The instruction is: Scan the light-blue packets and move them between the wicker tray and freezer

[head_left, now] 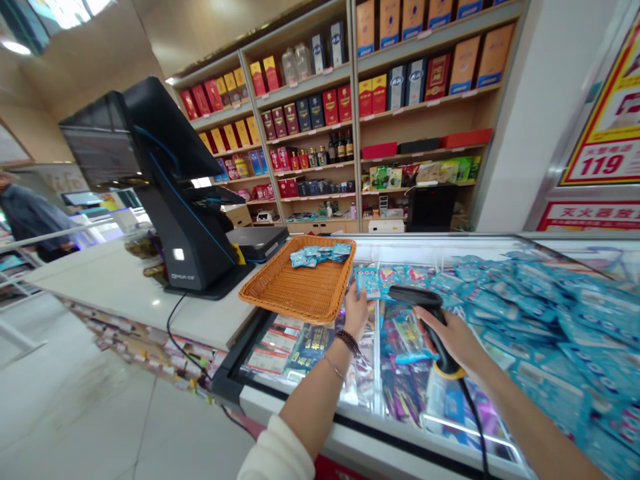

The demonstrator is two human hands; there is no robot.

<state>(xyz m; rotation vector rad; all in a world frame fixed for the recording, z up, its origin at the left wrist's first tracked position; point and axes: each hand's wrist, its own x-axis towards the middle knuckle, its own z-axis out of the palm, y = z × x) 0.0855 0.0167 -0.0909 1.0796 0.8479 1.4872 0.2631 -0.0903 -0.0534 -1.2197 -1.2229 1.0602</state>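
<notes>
My left hand [355,311] grips a small blue packet [369,283] just right of the basket, fingers closed on its near edge. A black barcode scanner [434,320] is in my right hand [453,339], its head turned left toward that packet and its cable trailing down. The orange wicker basket [275,293] has several blue packets [320,254] lying at its far end. Two more packets [403,275] lie on the glass beyond the scanner head. To the right spreads a large heap of blue packets [535,313].
Under my arms is a glass-topped chest freezer [415,437] with colourful packages inside. A checkout terminal [185,220] stands on the white counter [210,320] at left, its cable hanging over the edge. Shelves [305,147] of boxes and bottles line the back. A person [35,217] stands far left.
</notes>
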